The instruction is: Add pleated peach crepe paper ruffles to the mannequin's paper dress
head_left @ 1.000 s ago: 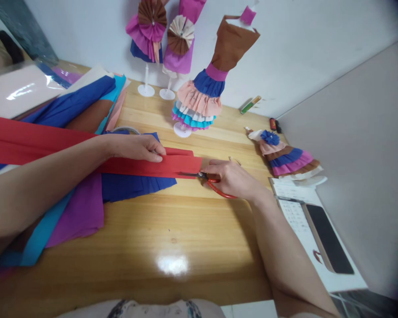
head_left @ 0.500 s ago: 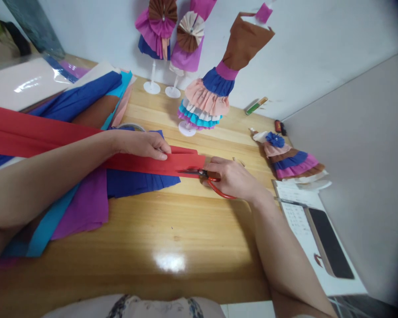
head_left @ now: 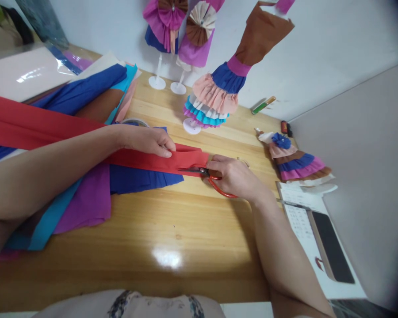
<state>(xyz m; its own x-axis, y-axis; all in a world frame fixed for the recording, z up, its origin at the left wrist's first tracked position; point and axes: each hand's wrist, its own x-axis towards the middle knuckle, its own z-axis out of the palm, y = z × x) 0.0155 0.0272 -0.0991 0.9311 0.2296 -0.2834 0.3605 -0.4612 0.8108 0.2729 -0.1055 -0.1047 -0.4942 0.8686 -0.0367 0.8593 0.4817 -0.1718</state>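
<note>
A long red strip of crepe paper or thin cloth (head_left: 142,161) runs from the far left to the middle of the table. My left hand (head_left: 152,140) pinches its upper layer near the right end, thumb on top. My right hand (head_left: 232,176) holds red-handled scissors (head_left: 220,187), whose dark blades lie along the strip's near edge, pointing left. Fingers of the right hand also touch the strip's right end. Beneath the strip lies a dark blue piece (head_left: 142,180). A purple piece (head_left: 86,198) hangs out nearer to me.
A stack of coloured sheets (head_left: 86,95) lies at the left. Small ruffled dresses on stands, including a brown-topped one (head_left: 262,33), are along the wall. Another dress (head_left: 300,163) lies right, beside a notebook (head_left: 296,221) and a dark phone-like object (head_left: 331,245). A roll (head_left: 137,122) sits behind my left hand.
The view has shifted slightly. Both hands keep their hold on the strip and scissors; the red layer between them now bows up a little.
</note>
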